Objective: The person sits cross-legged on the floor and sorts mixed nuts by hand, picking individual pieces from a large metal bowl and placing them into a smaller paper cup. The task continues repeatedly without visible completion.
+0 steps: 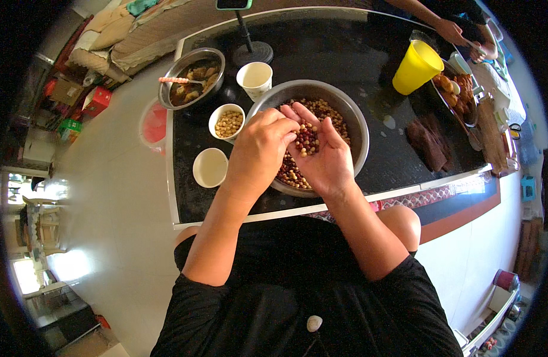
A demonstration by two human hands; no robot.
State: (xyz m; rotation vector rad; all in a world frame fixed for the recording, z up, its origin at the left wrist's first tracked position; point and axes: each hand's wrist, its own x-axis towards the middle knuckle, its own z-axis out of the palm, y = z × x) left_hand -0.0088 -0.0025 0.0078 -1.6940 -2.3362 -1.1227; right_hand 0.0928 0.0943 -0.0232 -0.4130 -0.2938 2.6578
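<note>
My right hand, palm up and cupped, holds a pile of mixed dark red and pale beans. It hovers over a wide stainless steel bowl, which contains more of the same mix. From the left, my left hand reaches over with its fingertips together at the pile's edge. Whether a bean sits between those fingertips is hidden. Left of the bowl, a paper cup contains pale beans. Below it stands a paper cup with no beans visible, and another paper cup stands behind.
A metal bowl of food with a spoon sits far left. A phone stand rises behind the cups. On the right are a yellow cup, a brown cloth and a tray of food. Another person's hands hold a thin object.
</note>
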